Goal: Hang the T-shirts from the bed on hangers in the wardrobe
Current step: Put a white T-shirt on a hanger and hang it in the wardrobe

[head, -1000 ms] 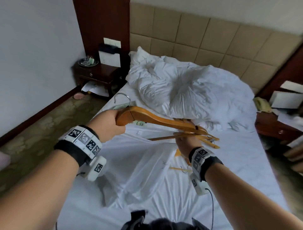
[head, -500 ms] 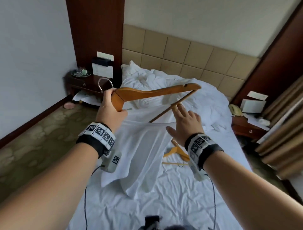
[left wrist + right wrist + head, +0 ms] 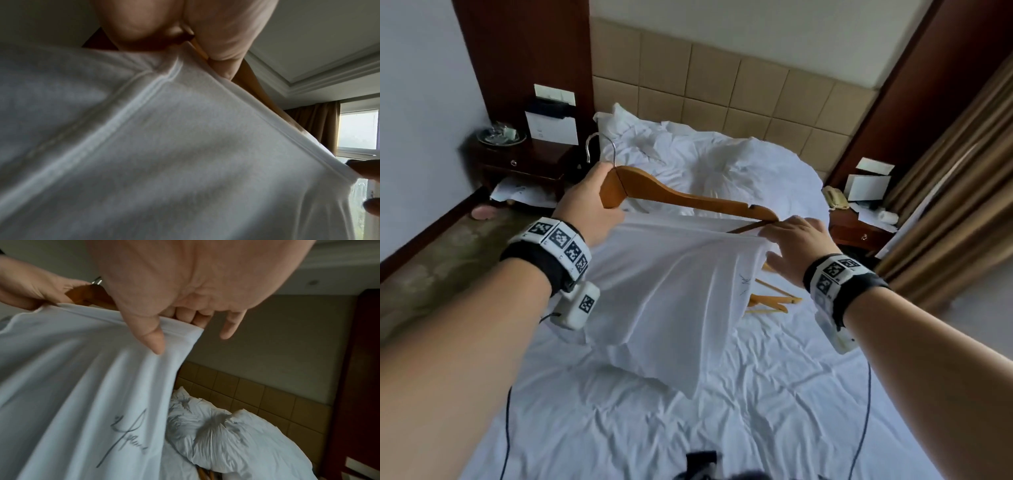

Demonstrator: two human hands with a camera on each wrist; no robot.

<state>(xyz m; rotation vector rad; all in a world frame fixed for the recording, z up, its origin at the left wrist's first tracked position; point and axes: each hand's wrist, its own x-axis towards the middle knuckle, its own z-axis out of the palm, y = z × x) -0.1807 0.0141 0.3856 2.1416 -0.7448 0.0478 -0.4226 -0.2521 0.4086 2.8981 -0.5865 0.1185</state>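
Observation:
A wooden hanger [image 3: 688, 198] with a metal hook is held up over the bed. My left hand [image 3: 599, 195] grips it at the neck, just below the hook. A white T-shirt [image 3: 671, 281] with a small black scribble hangs under the hanger, its lower part reaching the mattress. My right hand [image 3: 787, 240] pinches the shirt's top edge at the hanger's right tip. The right wrist view shows the right hand [image 3: 174, 305] with thumb over the T-shirt [image 3: 82, 386] and fingers behind it, hanger [image 3: 88, 295] beyond. In the left wrist view, my left hand [image 3: 185, 32] holds hanger [image 3: 261, 91] above T-shirt [image 3: 164, 146].
Spare wooden hangers [image 3: 770, 301] lie on the bed's sheet [image 3: 756, 411] right of the shirt. A crumpled duvet [image 3: 722, 171] fills the bed's head end. Nightstands stand at left [image 3: 524, 164] and right [image 3: 859, 233], curtains [image 3: 962, 171] on the right.
The hanger's right end has dropped. My right hand went from flat and open beside the bar to pinching the shirt's edge at the tip. The shirt now hangs spread wider.

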